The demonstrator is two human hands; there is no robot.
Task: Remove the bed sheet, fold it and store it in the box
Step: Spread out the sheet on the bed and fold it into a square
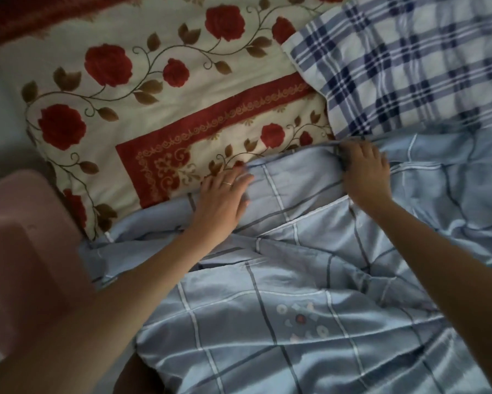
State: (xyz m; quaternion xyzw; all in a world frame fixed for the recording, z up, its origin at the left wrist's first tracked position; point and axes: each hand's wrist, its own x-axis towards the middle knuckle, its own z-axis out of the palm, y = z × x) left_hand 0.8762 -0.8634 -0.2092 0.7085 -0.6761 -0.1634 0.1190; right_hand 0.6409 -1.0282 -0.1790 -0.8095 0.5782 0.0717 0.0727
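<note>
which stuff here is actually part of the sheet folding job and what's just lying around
Part of the job: light blue sheet, pink box, left hand, right hand.
Just lying about: rose-print cover, blue plaid cloth.

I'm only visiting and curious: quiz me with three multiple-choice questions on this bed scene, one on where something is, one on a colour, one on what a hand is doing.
1. Where is the pink box?
A. left of the sheet
B. on top of the sheet
C. right of the sheet

2. What colour are the roses on the bedcover?
A. yellow
B. red
C. blue

3. What is the left hand doing?
A. holding the box
B. hanging in the air
C. lying flat on the sheet

Answers:
1 A: the box stands at the person's left, beside the sheet.
2 B: the roses are deep red on cream.
3 C: its fingers are straight and pressed on the blue cloth.
</note>
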